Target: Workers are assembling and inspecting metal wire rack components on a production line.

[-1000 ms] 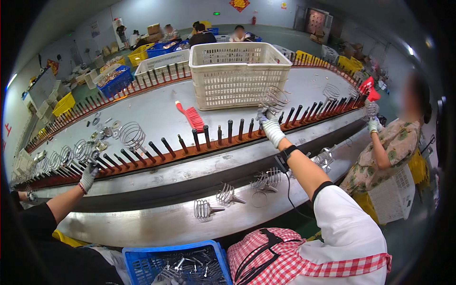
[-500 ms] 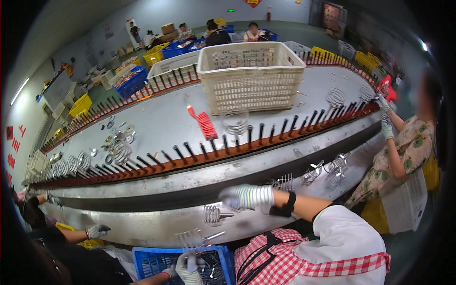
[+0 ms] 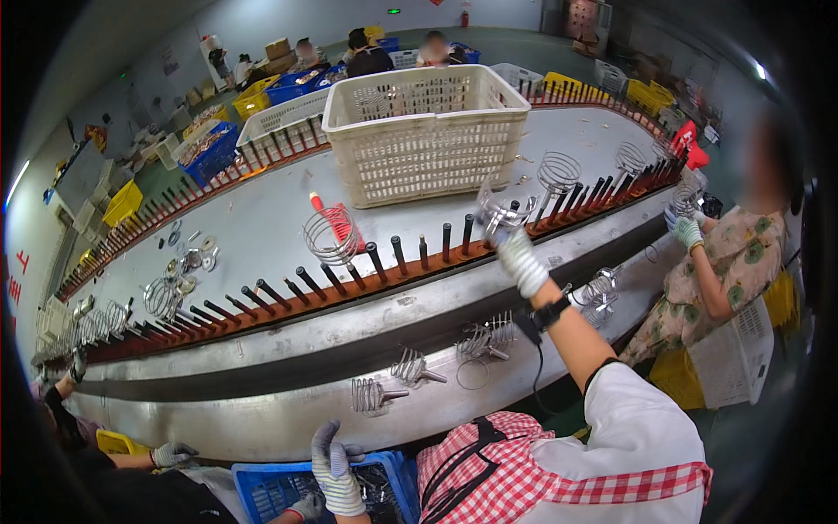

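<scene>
Containers: cream plastic basket (image 3: 425, 131) stands on the grey bench (image 3: 262, 227), behind the row of dark pegs (image 3: 397, 253); contents not visible through its lattice walls. Blue crate (image 3: 262, 489) at the lower edge holds a tangle of dark metal parts; detail too small to tell. Yellow and blue bins (image 3: 214, 153) further back along the bench's far side, contents unclear.

Right hand (image 3: 515, 253), in a striped work glove, is raised over the peg row. Its fingers are closed round a wire coil spring (image 3: 499, 212), which sits at the fingertips, just above a peg and just in front of the basket.

Left hand (image 3: 336, 463), also gloved, is low over the blue crate, fingers loosely spread and upright; nothing seen in it.

Another coil (image 3: 327, 236) sits on a peg to the left. Loose coils (image 3: 410, 367) lie on the near steel ledge. A co-worker's gloved hand (image 3: 687, 231) is at the bench's right end.
</scene>
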The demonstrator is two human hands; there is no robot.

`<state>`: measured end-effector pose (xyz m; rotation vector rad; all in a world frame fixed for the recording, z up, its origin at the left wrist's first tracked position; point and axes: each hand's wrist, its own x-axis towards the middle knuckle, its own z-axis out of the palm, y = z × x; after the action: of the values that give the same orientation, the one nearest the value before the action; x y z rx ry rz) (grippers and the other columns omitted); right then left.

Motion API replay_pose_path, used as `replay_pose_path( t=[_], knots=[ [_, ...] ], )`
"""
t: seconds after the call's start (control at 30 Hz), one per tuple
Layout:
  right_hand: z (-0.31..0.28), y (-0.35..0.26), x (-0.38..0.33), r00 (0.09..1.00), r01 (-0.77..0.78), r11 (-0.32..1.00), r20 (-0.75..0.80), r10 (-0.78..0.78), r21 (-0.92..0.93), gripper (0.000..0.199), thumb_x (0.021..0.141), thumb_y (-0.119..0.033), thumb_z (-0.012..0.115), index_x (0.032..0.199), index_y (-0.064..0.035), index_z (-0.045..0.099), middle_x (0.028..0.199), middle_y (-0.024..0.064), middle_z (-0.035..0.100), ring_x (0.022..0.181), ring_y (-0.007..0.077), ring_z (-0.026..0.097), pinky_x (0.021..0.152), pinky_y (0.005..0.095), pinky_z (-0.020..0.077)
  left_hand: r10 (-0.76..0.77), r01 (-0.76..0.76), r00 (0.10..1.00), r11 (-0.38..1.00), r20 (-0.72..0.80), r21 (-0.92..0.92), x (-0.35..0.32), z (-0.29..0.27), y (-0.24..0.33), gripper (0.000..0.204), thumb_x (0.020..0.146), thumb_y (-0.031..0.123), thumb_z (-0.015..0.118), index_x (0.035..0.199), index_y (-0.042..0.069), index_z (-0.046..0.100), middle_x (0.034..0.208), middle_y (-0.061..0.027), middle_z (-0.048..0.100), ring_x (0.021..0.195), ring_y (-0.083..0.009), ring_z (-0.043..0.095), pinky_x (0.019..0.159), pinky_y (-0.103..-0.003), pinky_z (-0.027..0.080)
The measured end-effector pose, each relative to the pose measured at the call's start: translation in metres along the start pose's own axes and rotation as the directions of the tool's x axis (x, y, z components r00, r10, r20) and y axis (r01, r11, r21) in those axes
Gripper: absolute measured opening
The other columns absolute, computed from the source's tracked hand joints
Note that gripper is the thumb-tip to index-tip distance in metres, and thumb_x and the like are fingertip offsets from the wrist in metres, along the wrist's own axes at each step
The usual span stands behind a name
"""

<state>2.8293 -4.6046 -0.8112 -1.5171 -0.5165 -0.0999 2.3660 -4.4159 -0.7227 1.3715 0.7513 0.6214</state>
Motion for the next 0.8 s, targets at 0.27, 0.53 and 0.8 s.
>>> replay_pose_path(
  t=[0.27, 0.53, 0.8],
  knots=[
    [0.005, 0.061, 0.059, 0.999, -0.027, 0.814, -0.047, 0.000, -0.580, 0.032, 0.086, -0.024, 0.056, 0.105, 0.0021, 0.058, 0.099, 0.0174, 0.063, 0.084, 0.0342, 0.058, 0.077, 0.0367, 0.0443, -0.183, 0.175, 0.940, 0.983, -0.289, -0.053, -0.063, -0.051, -0.104, 0.041, 0.088, 0.025, 0.055, 0.120, 0.000, 0.046, 0.108, -0.0117, 0.055, 0.068, -0.0113, 0.056, 0.057, -0.023, 0.050],
    [-0.041, 0.128, 0.085, 0.893, 0.403, -0.413, 0.449, -0.017, -0.817, 0.032, 0.081, -0.013, 0.048, 0.106, 0.0031, 0.060, 0.101, 0.0147, 0.064, 0.094, 0.0312, 0.058, 0.087, 0.0378, 0.0418, -0.470, 0.319, 0.766, 0.870, -0.438, -0.375, -0.124, -0.108, -0.224, 0.037, 0.087, 0.025, 0.059, 0.117, 0.005, 0.049, 0.103, -0.0090, 0.058, 0.084, -0.0186, 0.061, 0.068, -0.030, 0.052],
    [0.036, 0.144, 0.090, 0.996, 0.088, 0.975, 0.032, -0.084, -0.202, 0.036, 0.090, -0.029, 0.049, 0.103, 0.0022, 0.059, 0.100, 0.0186, 0.063, 0.093, 0.0317, 0.058, 0.079, 0.0348, 0.0416, -0.709, 0.487, 0.561, 0.699, -0.426, -0.523, -0.149, -0.159, -0.340, 0.030, 0.087, 0.024, 0.058, 0.109, 0.005, 0.051, 0.096, -0.0098, 0.061, 0.078, -0.0229, 0.063, 0.064, -0.035, 0.055]
  ],
)
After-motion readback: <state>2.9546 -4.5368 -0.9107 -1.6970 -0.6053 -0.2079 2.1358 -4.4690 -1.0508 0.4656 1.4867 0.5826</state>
